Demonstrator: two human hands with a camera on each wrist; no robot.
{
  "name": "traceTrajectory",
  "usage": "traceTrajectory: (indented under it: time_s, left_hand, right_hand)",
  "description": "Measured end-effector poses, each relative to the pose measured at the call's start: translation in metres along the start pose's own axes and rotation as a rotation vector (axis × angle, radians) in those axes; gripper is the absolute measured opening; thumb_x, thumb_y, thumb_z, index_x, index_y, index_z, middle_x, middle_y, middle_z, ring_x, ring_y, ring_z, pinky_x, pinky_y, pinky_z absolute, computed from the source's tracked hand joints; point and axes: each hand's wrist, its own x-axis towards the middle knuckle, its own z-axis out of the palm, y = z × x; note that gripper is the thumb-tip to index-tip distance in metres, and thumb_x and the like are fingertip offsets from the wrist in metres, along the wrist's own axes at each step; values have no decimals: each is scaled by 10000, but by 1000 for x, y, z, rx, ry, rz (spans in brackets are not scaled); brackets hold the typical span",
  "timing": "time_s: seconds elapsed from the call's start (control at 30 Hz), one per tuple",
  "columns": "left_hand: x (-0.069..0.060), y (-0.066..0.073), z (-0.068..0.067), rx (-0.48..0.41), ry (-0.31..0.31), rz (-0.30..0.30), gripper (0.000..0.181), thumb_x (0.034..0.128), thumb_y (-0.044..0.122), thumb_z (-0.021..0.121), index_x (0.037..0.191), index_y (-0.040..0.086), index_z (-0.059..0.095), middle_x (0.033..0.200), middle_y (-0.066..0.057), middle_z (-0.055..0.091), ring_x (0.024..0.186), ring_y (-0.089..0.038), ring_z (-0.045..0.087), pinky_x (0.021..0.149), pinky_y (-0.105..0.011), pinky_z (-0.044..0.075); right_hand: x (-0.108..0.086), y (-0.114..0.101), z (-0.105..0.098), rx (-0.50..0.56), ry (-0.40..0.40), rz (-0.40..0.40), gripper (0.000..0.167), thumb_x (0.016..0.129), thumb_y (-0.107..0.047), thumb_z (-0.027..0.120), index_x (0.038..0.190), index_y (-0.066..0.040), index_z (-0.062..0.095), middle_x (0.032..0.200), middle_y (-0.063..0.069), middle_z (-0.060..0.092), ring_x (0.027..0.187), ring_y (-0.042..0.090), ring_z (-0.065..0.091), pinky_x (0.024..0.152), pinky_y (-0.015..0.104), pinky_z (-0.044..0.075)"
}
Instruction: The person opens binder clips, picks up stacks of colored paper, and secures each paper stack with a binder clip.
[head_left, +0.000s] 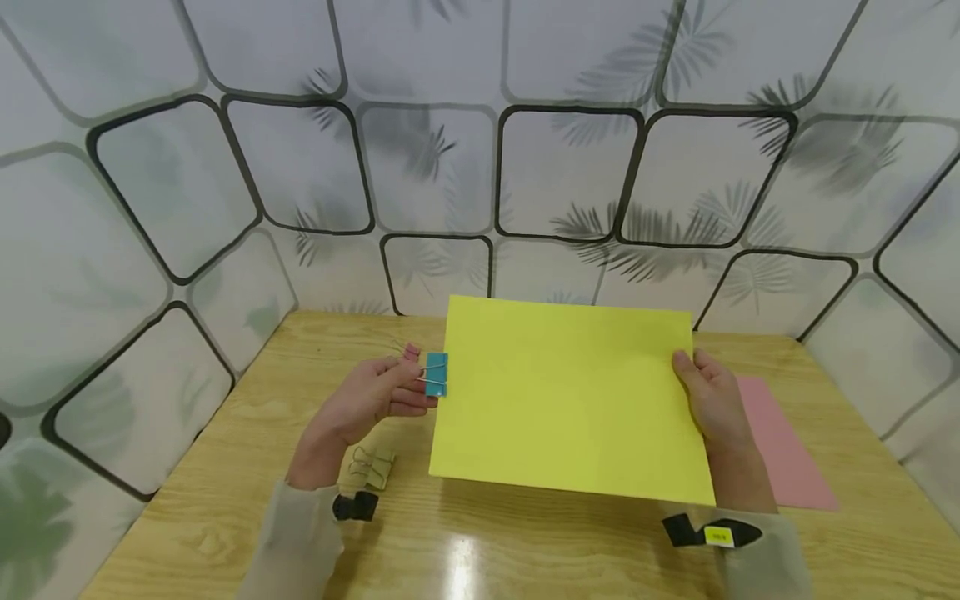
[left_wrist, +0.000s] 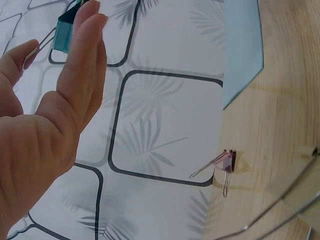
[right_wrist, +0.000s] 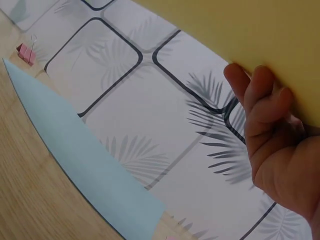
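My left hand (head_left: 371,396) pinches the wire handles of a teal binder clip (head_left: 436,375) between thumb and fingers. In the head view the clip meets the left edge of a yellow sheet (head_left: 566,400); whether its jaws bite the sheet, I cannot tell. The sheet is held up off the table, tilted, with my right hand (head_left: 716,404) gripping its right edge, thumb in front. Seen from the right wrist, the fingers (right_wrist: 267,97) lie behind the sheet (right_wrist: 260,30). The left wrist view shows the teal clip (left_wrist: 62,35) partly hidden by the fingers.
A pink binder clip (head_left: 411,352) stands on the wooden table (head_left: 247,467) beyond my left hand; a pale yellow binder clip (head_left: 377,469) lies nearer. A light blue sheet (right_wrist: 80,150) lies behind the yellow one. At right lies a pink sheet (head_left: 783,450). Patterned fabric (head_left: 435,167) surrounds the table.
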Motion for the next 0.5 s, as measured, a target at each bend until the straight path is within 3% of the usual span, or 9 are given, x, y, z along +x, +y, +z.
traceTrajectory:
  time_s: [0.13,0.37,0.43,0.5]
  left_hand:
    - [-3,3,1,-52,11,48,415,1056,199,484,1225,-180,496,943,-85,695,880,-196,726,818,-338,578]
    - [-6,7,1,-100,59,78,437,1053,190,485,1284,-181,462,971,-69,672,876,-177,713,841,-344,572]
    - [-7,8,0,-125,57,79,418,1051,158,475,1308,-167,422,1020,-78,652,886,-172,706,854,-341,567]
    - [-8,9,0,-151,42,85,415,1048,122,466,1343,-154,372,1081,-86,631,903,-163,697,872,-335,560]
  right_hand:
    - [-1,2,-1,61,-131,-28,167,1051,-236,500,1130,-173,633,838,3,719,688,134,717,592,284,579]
    - [-2,3,-7,107,-514,-39,332,1076,-38,353,1266,-134,607,1072,37,733,915,184,732,738,334,588]
    - [-2,3,-7,84,-534,-65,333,1080,-44,346,1278,-132,599,1088,30,729,931,173,727,751,322,587]
    - [-1,3,-7,80,-502,-97,320,1078,-50,357,1254,-129,612,1077,23,728,930,159,722,751,306,586]
